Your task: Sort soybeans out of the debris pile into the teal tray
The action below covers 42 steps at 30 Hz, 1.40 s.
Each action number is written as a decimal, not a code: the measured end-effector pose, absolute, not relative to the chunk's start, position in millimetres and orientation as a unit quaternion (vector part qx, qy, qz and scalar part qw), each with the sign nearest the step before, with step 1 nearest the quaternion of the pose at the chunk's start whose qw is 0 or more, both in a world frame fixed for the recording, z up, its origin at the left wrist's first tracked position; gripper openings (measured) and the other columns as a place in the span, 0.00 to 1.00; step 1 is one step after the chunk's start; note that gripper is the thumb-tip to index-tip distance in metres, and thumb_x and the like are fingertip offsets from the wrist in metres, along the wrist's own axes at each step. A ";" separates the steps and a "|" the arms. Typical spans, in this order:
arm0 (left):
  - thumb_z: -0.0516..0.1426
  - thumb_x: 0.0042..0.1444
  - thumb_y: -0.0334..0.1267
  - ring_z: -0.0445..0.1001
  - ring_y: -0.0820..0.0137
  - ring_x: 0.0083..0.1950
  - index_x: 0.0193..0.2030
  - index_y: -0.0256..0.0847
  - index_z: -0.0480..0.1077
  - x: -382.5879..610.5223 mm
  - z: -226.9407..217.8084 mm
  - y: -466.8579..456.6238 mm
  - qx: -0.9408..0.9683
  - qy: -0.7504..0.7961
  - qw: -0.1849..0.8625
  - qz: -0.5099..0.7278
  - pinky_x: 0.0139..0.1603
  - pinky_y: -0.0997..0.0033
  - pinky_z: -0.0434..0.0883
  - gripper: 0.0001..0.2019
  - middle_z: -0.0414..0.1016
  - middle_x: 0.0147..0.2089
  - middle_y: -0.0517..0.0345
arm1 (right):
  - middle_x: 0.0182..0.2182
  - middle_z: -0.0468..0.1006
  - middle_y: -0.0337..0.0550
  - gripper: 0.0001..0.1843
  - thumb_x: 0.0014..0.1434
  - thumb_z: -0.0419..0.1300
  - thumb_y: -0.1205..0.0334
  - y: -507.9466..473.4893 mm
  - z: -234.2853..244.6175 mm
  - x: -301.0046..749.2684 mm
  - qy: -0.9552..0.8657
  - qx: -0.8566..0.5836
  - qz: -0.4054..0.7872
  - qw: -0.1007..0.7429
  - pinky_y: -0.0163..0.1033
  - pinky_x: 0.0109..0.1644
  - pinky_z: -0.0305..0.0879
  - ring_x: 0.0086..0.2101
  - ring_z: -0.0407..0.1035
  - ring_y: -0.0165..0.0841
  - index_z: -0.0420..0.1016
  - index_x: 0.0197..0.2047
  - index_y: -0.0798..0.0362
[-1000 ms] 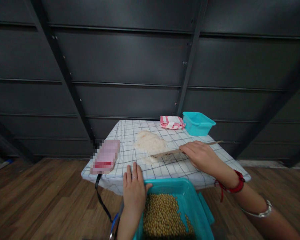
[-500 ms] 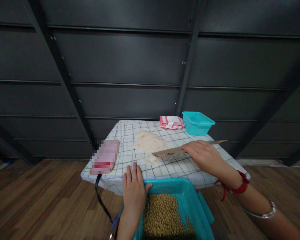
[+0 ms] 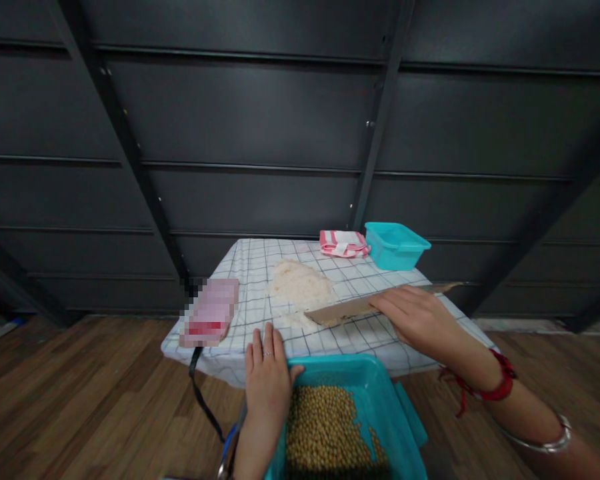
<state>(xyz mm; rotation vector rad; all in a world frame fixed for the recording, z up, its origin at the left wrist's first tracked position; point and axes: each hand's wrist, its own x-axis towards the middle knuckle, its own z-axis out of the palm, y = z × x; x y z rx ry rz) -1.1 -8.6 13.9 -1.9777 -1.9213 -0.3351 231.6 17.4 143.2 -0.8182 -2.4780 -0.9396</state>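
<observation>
My right hand (image 3: 410,313) grips a long, ragged-edged strip of cardboard (image 3: 343,311), held tilted just above the checked cloth. Its left tip is close to the lower edge of a pale, crumbly flour-like heap (image 3: 297,283). My left hand (image 3: 267,373) lies with its fingers stretched out over the table's front edge. The left thumb rests at the corner of a teal plastic tub (image 3: 365,365). Many small yellowish soybean-like beans (image 3: 325,427) fill much of that tub, which sits in front of the table.
A white checked cloth (image 3: 255,253) covers the small table. At the back right stand a smaller teal container (image 3: 397,253) and a folded red-and-white striped cloth (image 3: 344,244). A blurred pink item (image 3: 213,310) lies on the left edge. Dark metal panels (image 3: 250,120) rise behind.
My right hand has shifted slightly right and down, turning the cardboard strip so more of its flat face shows. My left hand stays in place.
</observation>
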 end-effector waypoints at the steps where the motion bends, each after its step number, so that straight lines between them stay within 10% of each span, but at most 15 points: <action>1: 0.54 0.48 0.46 0.57 0.51 0.59 0.55 0.30 0.60 -1.5 12.7 -8.4 -0.701 -0.679 0.185 -0.120 0.54 0.52 0.62 0.29 0.60 0.59 0.40 | 0.26 0.72 0.45 0.16 0.53 0.42 0.78 19.1 142.8 230.5 -0.875 -0.292 -0.339 0.183 0.37 0.33 0.58 0.27 0.64 0.32 0.69 0.33 0.58; 42: 0.51 0.49 0.46 0.55 0.50 0.60 0.56 0.31 0.58 -5.2 4.1 -6.3 -0.711 -0.665 0.174 -0.146 0.54 0.49 0.61 0.29 0.58 0.60 0.38 | 0.25 0.74 0.40 0.17 0.47 0.44 0.79 -13.7 131.1 256.4 -0.878 -0.306 -0.317 0.186 0.36 0.32 0.62 0.26 0.67 0.30 0.68 0.31 0.53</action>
